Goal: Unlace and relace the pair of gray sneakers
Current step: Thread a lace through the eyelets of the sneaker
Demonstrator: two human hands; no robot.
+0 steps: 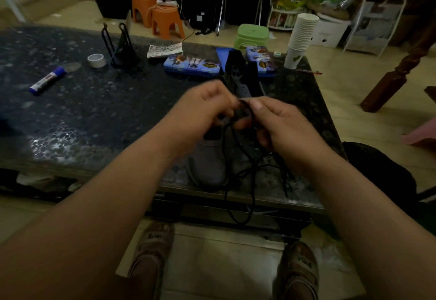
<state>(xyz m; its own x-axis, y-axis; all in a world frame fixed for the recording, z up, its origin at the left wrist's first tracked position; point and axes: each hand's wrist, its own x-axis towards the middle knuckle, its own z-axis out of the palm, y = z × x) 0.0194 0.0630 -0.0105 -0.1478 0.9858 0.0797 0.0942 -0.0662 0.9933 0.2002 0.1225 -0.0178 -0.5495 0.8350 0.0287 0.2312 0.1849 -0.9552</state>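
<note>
A gray sneaker lies on the dark speckled table, toe toward me, near the front edge. A second sneaker, dark inside, stands farther back with its tongue up. My left hand and my right hand meet above the near sneaker, and both pinch a black lace. The lace hangs in loose loops from my fingers, over the sneaker and past the table's front edge. My left hand is blurred, and the sneaker's eyelets are hidden behind my hands.
Two blue pencil cases lie behind the sneakers. A stack of paper cups stands at the back right corner. A tape roll, a glue stick and a black stand sit to the left. Stools stand on the floor beyond.
</note>
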